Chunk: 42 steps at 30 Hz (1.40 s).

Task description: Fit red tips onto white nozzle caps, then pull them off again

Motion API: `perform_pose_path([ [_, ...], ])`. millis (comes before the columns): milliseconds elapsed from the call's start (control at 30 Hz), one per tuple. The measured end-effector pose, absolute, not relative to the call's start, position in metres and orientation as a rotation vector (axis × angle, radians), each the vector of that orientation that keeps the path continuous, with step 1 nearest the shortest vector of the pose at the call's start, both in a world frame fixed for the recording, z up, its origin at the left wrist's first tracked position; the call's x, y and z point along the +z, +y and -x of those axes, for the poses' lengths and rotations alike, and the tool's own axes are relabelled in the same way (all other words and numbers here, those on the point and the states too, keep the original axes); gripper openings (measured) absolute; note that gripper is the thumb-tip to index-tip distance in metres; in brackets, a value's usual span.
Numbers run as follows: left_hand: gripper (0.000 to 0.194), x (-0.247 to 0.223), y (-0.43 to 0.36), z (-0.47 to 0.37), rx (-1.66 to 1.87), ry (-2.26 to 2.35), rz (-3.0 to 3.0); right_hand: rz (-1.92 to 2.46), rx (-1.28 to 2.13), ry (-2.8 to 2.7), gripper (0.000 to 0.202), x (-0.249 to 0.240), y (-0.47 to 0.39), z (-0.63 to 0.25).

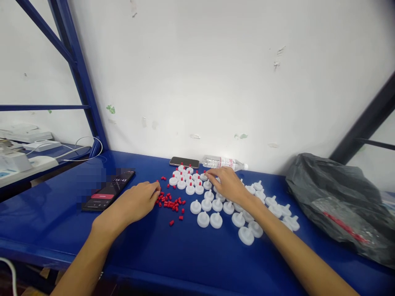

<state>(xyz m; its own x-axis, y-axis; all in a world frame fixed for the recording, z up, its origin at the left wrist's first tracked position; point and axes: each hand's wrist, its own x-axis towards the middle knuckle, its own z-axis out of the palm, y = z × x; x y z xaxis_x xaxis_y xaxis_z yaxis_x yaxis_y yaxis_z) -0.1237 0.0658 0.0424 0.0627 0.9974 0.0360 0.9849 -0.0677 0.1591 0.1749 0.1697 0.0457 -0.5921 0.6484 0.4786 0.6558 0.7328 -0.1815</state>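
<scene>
My left hand (140,200) is at the left edge of a loose pile of small red caps (168,204), its fingers curled together. Whatever its fingertips hold is hidden. My right hand (227,183) reaches over the white discs, thumb and forefinger pinched at a red cap (204,172) on the spout of a white disc-shaped nozzle lid (203,177). Left of that hand, a cluster of white nozzle lids (181,184) stands spout-up with red caps on. Many uncapped white nozzle lids (216,220) stand around and under my right forearm.
A phone with a lit screen (108,191) lies at the left. Another phone (184,162) and a clear bottle on its side (224,162) lie along the wall. At the right sits a dark plastic bag (327,197). Blue rack posts (77,78) rise at the left.
</scene>
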Motion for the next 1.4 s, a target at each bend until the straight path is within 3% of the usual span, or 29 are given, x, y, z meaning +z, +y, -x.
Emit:
perform_pose_path([
  [500,0.035,0.065,0.059,0.105,0.481,2.22,-2.276,0.83,0.115,-2.425,0.007,0.054,0.15,-0.164],
  [633,0.03,0.073,0.048,0.083,0.707,1.984,-2.32,0.734,0.354,-2.245,0.008,0.062,0.137,-0.161],
  [767,0.034,0.076,0.036,0.056,0.799,1.799,-2.291,0.626,0.34,-2.193,0.007,0.061,0.119,-0.149],
  [1000,0.02,0.079,0.034,0.04,0.93,1.81,-2.171,0.502,0.242,-2.112,0.015,0.056,0.106,-0.139],
  [1233,0.021,0.076,0.036,0.041,1.162,1.705,-1.898,0.383,0.321,-2.286,0.075,0.063,0.099,-0.145],
  [1300,0.02,0.074,0.035,0.041,1.221,1.674,-1.811,0.41,0.336,-2.312,0.072,0.06,0.097,-0.142],
  [1400,0.014,0.073,0.034,0.041,1.215,1.635,-1.79,0.393,0.306,-2.276,0.048,0.052,0.098,-0.136],
])
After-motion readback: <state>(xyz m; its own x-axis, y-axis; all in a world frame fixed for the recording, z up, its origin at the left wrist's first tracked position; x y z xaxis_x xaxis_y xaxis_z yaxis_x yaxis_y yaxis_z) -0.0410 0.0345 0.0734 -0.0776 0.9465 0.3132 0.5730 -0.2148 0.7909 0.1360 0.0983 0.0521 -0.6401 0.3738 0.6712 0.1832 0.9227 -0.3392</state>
